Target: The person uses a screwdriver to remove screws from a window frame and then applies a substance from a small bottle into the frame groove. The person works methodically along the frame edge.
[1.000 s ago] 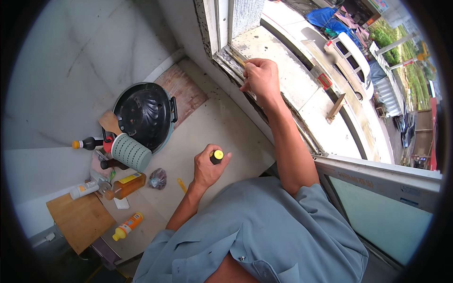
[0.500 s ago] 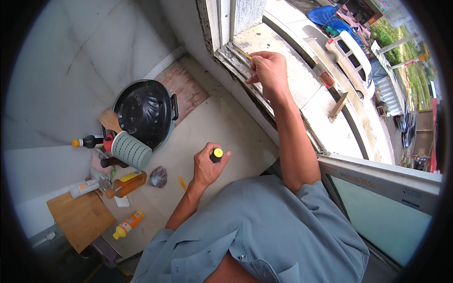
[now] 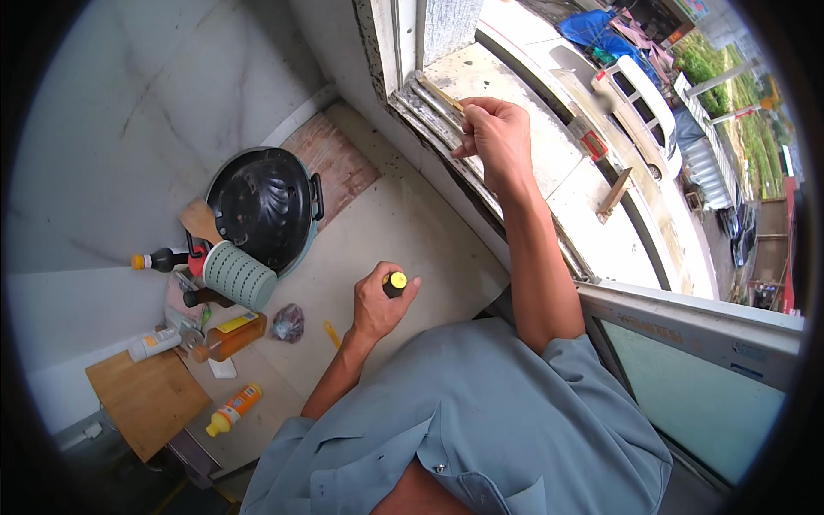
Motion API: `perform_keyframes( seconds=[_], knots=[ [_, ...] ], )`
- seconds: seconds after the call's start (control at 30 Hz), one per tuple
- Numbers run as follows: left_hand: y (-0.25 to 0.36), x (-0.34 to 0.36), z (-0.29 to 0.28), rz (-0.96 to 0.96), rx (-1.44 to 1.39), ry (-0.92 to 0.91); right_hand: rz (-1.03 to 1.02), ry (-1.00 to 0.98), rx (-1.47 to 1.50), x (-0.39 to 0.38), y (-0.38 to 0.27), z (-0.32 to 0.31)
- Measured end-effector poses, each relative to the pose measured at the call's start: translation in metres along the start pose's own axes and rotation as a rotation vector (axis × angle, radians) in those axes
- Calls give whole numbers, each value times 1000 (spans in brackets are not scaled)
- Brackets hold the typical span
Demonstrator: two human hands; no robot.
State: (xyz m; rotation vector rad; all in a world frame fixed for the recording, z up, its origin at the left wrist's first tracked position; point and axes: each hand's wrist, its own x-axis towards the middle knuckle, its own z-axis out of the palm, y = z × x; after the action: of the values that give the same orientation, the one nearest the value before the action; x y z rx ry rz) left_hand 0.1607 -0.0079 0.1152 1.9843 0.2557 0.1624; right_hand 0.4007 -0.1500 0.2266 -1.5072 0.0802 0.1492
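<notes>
Friend: What is in your right grip?

Me: My right grip (image 3: 499, 142) is closed on a thin, straight, yellowish stick (image 3: 443, 96). My thumb and first finger pinch one end of it. The other end points away from me, to the far corner of the dirty grey metal window track (image 3: 427, 114). I can't tell if that end touches the track.

Friend: And your left grip?

Me: My left grip (image 3: 375, 302) is wrapped around a dark, round thing with a bright yellow top (image 3: 396, 281). The top points up at my eyes. I can't see the bottom, so I don't know if it touches the pale, smooth tabletop (image 3: 421, 227) under it.

Friend: What is near that one?

Me: A flat yellow strip (image 3: 331, 333) is just beside my left wrist. A bit more to the left there is a small, dark, wrinkly plastic bag (image 3: 287, 323). Next to the bag is a clear bottle of amber liquid (image 3: 236, 336), lying on its side.

Friend: Anything bigger?

Me: Yes! A big, round, black lid (image 3: 262, 206) is close to the wall. A grey-green plastic basket with little holes (image 3: 239, 276) is tipped over beside it. Outside the window, I can see a white van (image 3: 637, 112).
</notes>
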Motion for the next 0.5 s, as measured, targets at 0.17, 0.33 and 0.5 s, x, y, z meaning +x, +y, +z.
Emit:
perform_keyframes(
  seconds=[0.17, 0.33, 0.5],
  knots=[
    [-2, 1, 0, 11, 8, 7, 10, 52, 124, -19, -12, -22],
    [1, 2, 3, 16, -5, -10, -1, 317, 403, 4, -21, -45],
    [-2, 1, 7, 15, 5, -25, -11, 187, 248, -13, -13, -28]
  ],
)
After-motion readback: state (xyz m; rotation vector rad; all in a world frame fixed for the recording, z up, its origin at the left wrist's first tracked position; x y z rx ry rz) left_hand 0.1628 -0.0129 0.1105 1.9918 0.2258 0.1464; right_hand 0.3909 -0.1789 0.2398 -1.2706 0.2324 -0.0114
